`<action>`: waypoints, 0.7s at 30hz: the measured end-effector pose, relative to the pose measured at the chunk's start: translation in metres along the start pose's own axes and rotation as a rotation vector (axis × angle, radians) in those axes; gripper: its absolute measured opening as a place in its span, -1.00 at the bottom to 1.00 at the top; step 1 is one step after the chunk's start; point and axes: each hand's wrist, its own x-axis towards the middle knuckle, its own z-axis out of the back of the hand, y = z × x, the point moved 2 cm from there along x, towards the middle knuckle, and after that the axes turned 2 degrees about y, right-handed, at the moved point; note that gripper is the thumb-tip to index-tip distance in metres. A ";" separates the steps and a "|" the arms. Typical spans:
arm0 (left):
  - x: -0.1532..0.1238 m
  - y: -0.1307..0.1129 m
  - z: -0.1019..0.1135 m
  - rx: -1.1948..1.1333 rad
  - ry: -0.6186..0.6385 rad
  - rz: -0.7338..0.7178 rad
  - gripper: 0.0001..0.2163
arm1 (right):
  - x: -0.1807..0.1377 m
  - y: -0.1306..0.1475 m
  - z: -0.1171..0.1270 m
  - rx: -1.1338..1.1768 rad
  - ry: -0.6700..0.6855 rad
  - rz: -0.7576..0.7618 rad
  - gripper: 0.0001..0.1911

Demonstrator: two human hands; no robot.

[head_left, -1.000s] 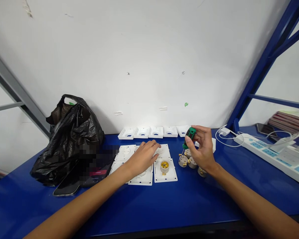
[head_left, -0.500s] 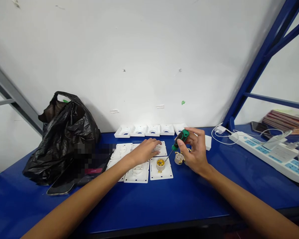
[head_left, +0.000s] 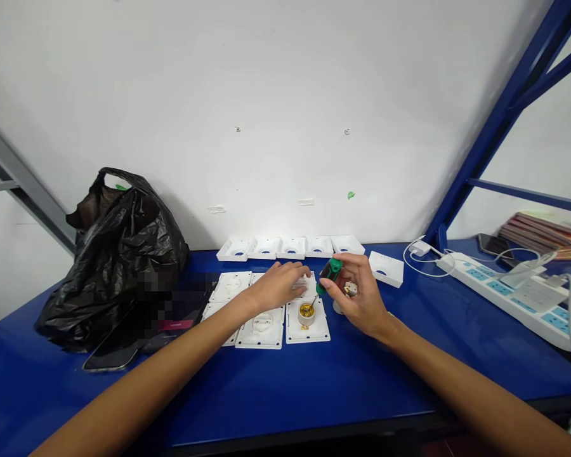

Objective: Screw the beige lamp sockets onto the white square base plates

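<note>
In my right hand (head_left: 359, 295) is a screwdriver (head_left: 330, 273) with a green and black handle, tilted down to the left. Its tip reaches into a round lamp socket (head_left: 307, 313) with a brass-coloured inside. That socket sits on a white square plate (head_left: 321, 330). My left hand (head_left: 280, 284) rests, fingers apart, over the back row of white plates, just behind the socket; I see nothing held in it. More white plates (head_left: 259, 339) lie beneath and beside my left forearm. Another round socket (head_left: 349, 290) is partly hidden behind my right hand.
White square covers (head_left: 292, 247) line the wall, and a separate cover (head_left: 385, 270) lies right of them. A black plastic bag (head_left: 124, 254) and a phone (head_left: 111, 355) are at left. A power strip (head_left: 509, 292) with white cables lies at right, near stacked papers (head_left: 542, 235).
My right hand has moved left with the screwdriver, whose tip went from the socket's edge to its inside. My left hand stays nearly in place. The view shifted slightly.
</note>
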 end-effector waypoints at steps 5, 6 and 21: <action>-0.004 0.001 -0.004 0.003 -0.006 0.007 -0.77 | 0.000 0.001 0.001 -0.013 0.006 0.003 -0.57; -0.005 0.001 -0.006 0.002 -0.014 0.010 -0.76 | 0.000 0.002 0.001 -0.014 0.007 0.004 -0.57; 0.007 0.010 -0.019 -0.161 -0.150 0.105 -0.73 | 0.001 0.001 0.002 -0.053 0.034 0.046 -0.56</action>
